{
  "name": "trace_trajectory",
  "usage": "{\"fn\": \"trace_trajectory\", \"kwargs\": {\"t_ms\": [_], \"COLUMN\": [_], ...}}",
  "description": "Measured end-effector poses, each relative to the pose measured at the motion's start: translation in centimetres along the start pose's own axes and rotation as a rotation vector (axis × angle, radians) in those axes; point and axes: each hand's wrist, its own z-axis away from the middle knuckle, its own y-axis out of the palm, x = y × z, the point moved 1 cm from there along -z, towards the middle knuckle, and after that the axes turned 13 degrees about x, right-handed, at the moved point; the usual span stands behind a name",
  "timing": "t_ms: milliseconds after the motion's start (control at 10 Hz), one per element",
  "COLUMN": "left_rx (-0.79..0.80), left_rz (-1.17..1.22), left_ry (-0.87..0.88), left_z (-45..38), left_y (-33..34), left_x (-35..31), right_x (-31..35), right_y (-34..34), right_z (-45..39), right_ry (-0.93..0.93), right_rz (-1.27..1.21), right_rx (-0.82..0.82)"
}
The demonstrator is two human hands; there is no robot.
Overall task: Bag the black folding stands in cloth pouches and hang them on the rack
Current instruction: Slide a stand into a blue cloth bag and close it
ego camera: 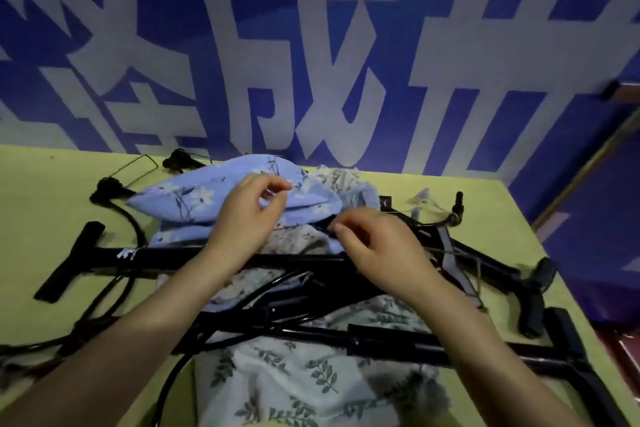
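A blue floral pouch (242, 199) lies at the far middle of the yellow desk (41, 229), its cloth pinched by the left hand (247, 215); the right hand (377, 246) curls its fingers (341, 230) at the pouch's dark edge. Black folding stands (214, 258) sprawl just near of it, tangled with cords (131, 222) and a leaf-print cloth (294, 374); lifting the pouch could, likely, snag these. A blue lettered wall (311, 45) rises behind.
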Motion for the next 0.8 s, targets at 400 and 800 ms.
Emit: {"fn": "trace_trajectory", "kwargs": {"t_ms": [400,800], "left_rx": [-0.013,-0.097], "left_rz": [-0.566,-0.119], "left_ry": [-0.181,0.371], "left_z": [-1.0,4.8], "left_y": [-1.5,-5.3], "left_x": [7.5,-4.1], "right_x": [-0.3,2.7], "right_y": [3.1,2.3], "right_z": [-4.4,-3.0], "right_ry": [0.300,0.451], "right_rz": [0.176,-0.606], "right_rx": [-0.052,-0.129]}}
